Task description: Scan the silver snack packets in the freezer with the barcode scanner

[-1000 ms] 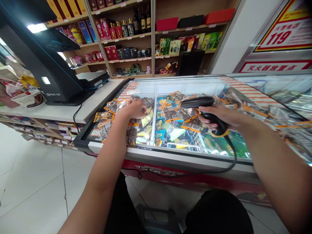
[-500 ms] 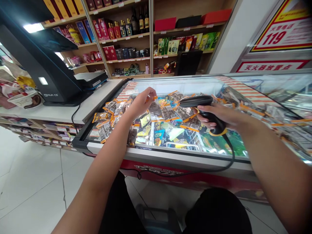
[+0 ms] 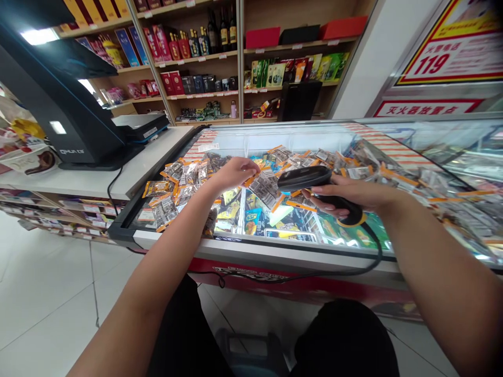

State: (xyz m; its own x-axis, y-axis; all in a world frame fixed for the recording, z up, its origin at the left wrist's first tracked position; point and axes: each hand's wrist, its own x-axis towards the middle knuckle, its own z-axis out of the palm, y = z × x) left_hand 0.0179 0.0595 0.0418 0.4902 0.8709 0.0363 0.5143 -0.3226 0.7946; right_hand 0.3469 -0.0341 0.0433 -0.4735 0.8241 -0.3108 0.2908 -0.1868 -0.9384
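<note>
Pinched in my left hand [image 3: 237, 173] is the orange edge of a small snack packet [image 3: 266, 190], its printed side turned up over the glass. My right hand [image 3: 346, 195] is wrapped round the handle of a black barcode scanner [image 3: 304, 178] with yellow trim. The scanner's head sits just right of the packet, pointing left towards it. More clear packets with orange edges [image 3: 163, 212] lie in a loose pile left of my left hand, and others [image 3: 365, 173] spread out beyond the scanner to the right.
The packets lie on the glass top of a chest freezer [image 3: 251, 246] with frozen goods inside. From the scanner a black cable [image 3: 346, 273] hangs along its front. A checkout terminal [image 3: 84, 115] stands on the white counter [image 3: 98, 180] at left. Stocked shelves [image 3: 204, 97] line the back.
My left hand has moved slightly down and right, bringing the packet closer to the scanner, and the packet is now tilted. The scanner has shifted a little left and down.
</note>
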